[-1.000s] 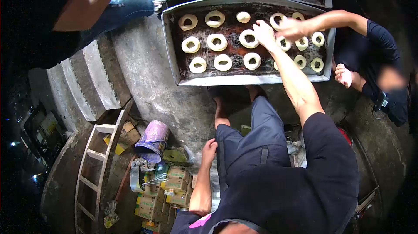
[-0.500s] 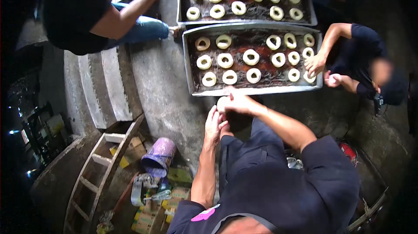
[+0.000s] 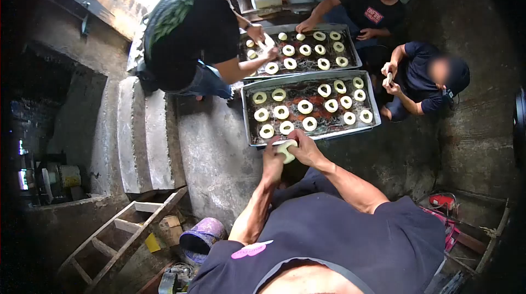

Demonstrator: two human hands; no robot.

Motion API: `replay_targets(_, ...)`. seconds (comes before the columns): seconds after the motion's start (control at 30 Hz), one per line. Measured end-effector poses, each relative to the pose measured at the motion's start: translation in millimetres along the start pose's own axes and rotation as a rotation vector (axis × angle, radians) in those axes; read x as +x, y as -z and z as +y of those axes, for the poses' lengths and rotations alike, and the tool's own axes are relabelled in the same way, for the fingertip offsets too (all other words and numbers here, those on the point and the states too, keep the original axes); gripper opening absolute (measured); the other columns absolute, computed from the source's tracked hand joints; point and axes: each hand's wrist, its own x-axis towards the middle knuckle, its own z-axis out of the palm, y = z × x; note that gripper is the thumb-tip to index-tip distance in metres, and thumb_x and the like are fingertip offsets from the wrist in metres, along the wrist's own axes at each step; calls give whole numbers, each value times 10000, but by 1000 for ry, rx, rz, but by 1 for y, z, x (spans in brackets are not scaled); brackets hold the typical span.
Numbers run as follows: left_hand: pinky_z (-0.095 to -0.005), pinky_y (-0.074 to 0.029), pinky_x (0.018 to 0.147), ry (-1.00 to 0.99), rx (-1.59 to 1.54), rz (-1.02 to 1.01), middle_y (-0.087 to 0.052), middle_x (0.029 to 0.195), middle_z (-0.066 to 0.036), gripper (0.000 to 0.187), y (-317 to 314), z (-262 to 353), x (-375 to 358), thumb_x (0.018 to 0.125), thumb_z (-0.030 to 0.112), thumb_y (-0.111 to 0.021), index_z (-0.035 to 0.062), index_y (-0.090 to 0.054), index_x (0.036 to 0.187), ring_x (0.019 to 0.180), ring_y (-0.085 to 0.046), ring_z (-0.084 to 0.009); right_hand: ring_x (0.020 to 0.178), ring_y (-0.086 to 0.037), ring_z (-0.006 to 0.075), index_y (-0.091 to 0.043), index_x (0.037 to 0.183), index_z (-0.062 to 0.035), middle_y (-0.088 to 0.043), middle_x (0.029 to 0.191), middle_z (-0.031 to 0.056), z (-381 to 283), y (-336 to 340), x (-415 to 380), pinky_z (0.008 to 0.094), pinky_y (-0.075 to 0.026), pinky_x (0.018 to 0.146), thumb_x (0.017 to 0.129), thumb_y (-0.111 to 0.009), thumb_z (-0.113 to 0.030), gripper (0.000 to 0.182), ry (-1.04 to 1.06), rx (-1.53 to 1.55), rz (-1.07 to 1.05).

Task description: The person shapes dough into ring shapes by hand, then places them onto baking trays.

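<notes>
A pale piece of dough (image 3: 286, 151) is held between my two hands, just in front of the near tray's front edge. My left hand (image 3: 272, 158) has its fingers closed on the dough's left side. On the right side, my right hand (image 3: 306, 149) grips it with thumb and fingers. The near metal tray (image 3: 323, 137) carries several dough rings, among them one ring (image 3: 309, 124) close to my right hand. Whether the held dough has a hole through it cannot be made out.
Behind is a far tray (image 3: 355, 47) with rings and balls. One person (image 3: 181, 36) leans in from the left, another (image 3: 364, 15) reaches from the back, and a third (image 3: 424, 75) holds dough at the right. A wooden ladder (image 3: 126, 225) and purple bucket (image 3: 207, 234) stand at lower left.
The view has tilted up, showing more of the people behind. Both my hands now grip the dough at its sides. The person at the right has drawn their hand off the near tray.
</notes>
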Motion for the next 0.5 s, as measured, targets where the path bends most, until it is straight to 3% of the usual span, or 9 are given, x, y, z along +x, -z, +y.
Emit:
replay_targets(0.03, -304, -446, 856, -51, -235, -23, -574, 1046, -148, 551, 9, 7, 2, 708, -42, -476, -16, -407, 1254, 963, -565, -215, 735, -555, 166, -499, 1046, -5, -570, 832, 97, -3, -4, -4, 297, -455, 660, 748, -566, -104, 320, 14, 2, 5)
replay_targets(0.13, -321, -456, 861, -127, -615, -159, -601, 1017, -145, 493, 19, 15, -9, 744, 4, -512, 3, -434, 1230, 921, -590, -234, 818, -623, 300, -523, 985, 12, -620, 845, 207, -11, -4, -10, 359, -480, 715, 763, -536, -95, 247, -30, -370, -132)
replay_targets(0.17, -280, -458, 782, 11, -432, -186, -619, 921, -81, 400, 22, 13, -12, 797, 122, -584, 16, -502, 1174, 837, -586, -172, 818, -623, 300, -523, 985, 12, -620, 845, 207, -21, 3, -5, 359, -480, 715, 763, -536, -95, 247, -28, -368, -125)
replay_targets(0.23, -246, -436, 701, 98, 45, -401, -612, 866, -27, 324, 28, 15, -26, 817, 221, -626, 30, -577, 1074, 761, -552, -110, 730, -610, 177, -555, 918, 16, -624, 768, 118, -38, 16, 1, 316, -499, 652, 758, -581, -123, 214, -32, 1, 77)
replay_targets(0.27, -231, -409, 655, 106, -25, -414, -598, 826, 0, 260, 27, 35, -33, 812, 236, -651, 47, -616, 987, 718, -513, -75, 731, -595, 128, -557, 924, 12, -620, 771, 93, -34, 7, 4, 296, -498, 647, 762, -610, -160, 242, -19, 10, 87)
replay_targets(0.3, -243, -428, 671, 9, -88, -342, -609, 837, -20, 203, 29, 46, -34, 827, 197, -627, 35, -611, 949, 728, -536, -96, 753, -599, 139, -559, 949, 17, -622, 792, 104, -29, -7, -2, 296, -496, 667, 791, -568, -144, 225, 37, 82, 84)
replay_targets(0.37, -213, -404, 615, -219, -361, -202, -569, 765, -6, 191, 30, 60, -24, 851, 184, -601, 19, -593, 946, 683, -530, -89, 752, -607, 176, -529, 966, 8, -624, 828, 131, -38, -24, -22, 313, -492, 658, 793, -515, -79, 194, 271, -151, 3)
replay_targets(0.43, -219, -428, 647, -180, -523, -250, -585, 754, -28, 163, 47, 56, -18, 848, 161, -596, 17, -589, 924, 697, -555, -111, 775, -595, 175, -531, 991, 9, -610, 839, 114, -23, -28, -25, 317, -483, 705, 802, -481, -45, 203, 192, -2, -43)
replay_targets(0.5, -266, -447, 672, 220, -242, -335, -573, 730, -33, 131, 57, 48, -19, 842, 148, -602, 28, -585, 892, 683, -547, -124, 733, -574, 166, -525, 1015, 12, -594, 806, 81, -28, -8, -9, 294, -469, 699, 788, -487, -39, 236, -2, 628, -25)
